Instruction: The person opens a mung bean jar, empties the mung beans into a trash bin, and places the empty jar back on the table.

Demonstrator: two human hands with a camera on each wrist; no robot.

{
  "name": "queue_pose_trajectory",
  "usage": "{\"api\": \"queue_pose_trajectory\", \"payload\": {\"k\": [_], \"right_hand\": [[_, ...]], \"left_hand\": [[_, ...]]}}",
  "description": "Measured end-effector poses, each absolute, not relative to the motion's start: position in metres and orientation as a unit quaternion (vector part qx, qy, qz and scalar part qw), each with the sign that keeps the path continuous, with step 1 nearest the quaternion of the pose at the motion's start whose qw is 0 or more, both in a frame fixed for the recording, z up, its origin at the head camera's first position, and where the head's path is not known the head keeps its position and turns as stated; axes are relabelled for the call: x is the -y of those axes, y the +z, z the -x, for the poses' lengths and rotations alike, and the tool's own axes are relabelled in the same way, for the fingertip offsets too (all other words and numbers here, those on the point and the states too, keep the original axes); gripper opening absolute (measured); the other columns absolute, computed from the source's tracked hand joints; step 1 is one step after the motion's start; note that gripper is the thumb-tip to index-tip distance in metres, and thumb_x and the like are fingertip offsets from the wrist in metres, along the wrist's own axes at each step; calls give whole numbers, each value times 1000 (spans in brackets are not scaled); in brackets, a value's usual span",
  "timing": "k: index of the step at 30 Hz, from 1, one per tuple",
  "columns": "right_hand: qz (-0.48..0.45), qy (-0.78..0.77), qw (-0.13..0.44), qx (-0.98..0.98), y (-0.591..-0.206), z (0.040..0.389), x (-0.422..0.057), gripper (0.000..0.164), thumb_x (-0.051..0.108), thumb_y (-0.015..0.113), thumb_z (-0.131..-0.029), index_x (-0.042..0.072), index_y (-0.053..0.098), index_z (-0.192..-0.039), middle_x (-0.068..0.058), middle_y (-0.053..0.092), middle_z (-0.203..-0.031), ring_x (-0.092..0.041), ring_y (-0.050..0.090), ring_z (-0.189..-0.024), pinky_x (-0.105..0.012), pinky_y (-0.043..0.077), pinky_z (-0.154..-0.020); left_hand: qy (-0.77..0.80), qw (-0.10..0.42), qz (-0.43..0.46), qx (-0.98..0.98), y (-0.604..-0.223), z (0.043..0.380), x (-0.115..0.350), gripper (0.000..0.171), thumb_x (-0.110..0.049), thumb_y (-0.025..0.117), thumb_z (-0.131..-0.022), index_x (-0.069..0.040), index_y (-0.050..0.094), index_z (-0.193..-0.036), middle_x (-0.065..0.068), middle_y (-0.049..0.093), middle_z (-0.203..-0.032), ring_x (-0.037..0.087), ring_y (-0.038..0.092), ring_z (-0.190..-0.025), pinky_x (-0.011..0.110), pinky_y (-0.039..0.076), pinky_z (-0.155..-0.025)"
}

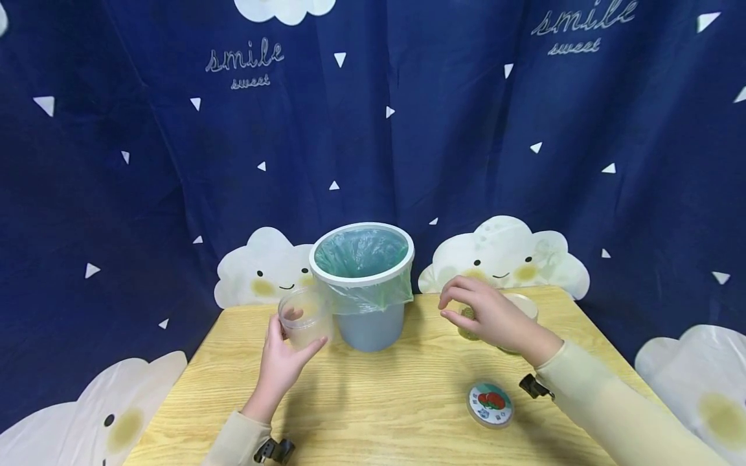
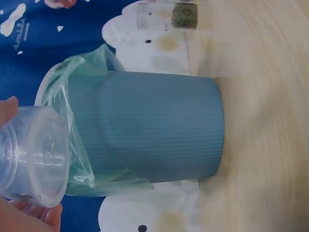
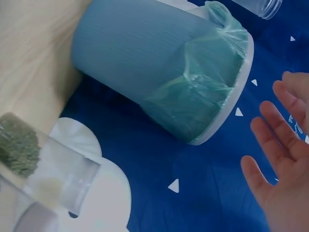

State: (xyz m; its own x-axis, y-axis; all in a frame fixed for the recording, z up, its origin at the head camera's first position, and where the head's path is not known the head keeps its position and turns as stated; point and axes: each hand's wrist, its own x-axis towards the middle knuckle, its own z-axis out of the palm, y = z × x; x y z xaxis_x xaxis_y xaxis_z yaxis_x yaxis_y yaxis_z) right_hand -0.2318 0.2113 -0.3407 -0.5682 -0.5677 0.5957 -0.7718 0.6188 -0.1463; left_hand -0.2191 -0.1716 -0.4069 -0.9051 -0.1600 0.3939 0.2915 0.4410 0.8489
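My left hand point(image 1: 283, 362) grips a clear plastic jar point(image 1: 305, 317) around its side, holding it up beside the trash bin. In the left wrist view the jar point(image 2: 36, 154) shows only a few small specks at its base. My right hand point(image 1: 492, 314) is raised over the right side of the table, fingers loosely bent and holding nothing; its spread fingers point(image 3: 275, 130) show in the right wrist view. Partly hidden behind that hand stands a clear jar point(image 3: 63, 169) with green dried bits point(image 3: 19, 147) at its bottom.
A blue-grey trash bin point(image 1: 371, 330) with a white rim and green bag point(image 1: 364, 252) stands at the table's back middle. A round lid with a tomato picture point(image 1: 491, 404) lies front right. Another pale-topped container point(image 1: 524, 305) stands behind the right hand. A blue curtain point(image 1: 373, 129) hangs behind.
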Motion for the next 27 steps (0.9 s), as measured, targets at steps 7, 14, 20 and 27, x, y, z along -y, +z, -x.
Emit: {"api": "queue_pose_trajectory", "payload": {"k": [7, 14, 20, 27], "right_hand": [[-380, 165, 282, 865, -366, 223, -223, 17, 22, 75, -84, 28, 63, -95, 15, 56, -101, -5, 53, -96, -32, 46, -82], [-348, 133, 246, 894, -391, 214, -231, 25, 30, 76, -83, 26, 64, -104, 14, 57, -106, -6, 57, -98, -37, 48, -83], [-331, 134, 222, 907, -407, 206, -236, 30, 31, 76, -82, 26, 63, -110, 14, 57, -109, -7, 57, -100, -38, 49, -85], [-319, 142, 163, 923, -422, 197, -240, 34, 40, 70, -87, 30, 59, -118, 16, 55, -116, -7, 56, -107, -41, 48, -90]], "left_hand": [[-500, 173, 51, 847, -420, 218, 178, 78, -21, 86, -70, -6, 40, -131, 8, 55, -131, 22, 50, -115, 38, 39, -93], [-486, 135, 54, 862, -434, 216, 184, 80, -21, 88, -68, -8, 40, -130, 8, 56, -131, 24, 51, -117, 43, 41, -98], [-474, 116, 52, 872, -445, 216, 186, 83, -30, 89, -65, -6, 43, -128, 9, 56, -131, 27, 52, -120, 45, 39, -102], [-458, 88, 45, 883, -459, 215, 188, 85, -33, 89, -64, -5, 43, -129, 11, 55, -133, 31, 52, -121, 47, 42, -102]]}}
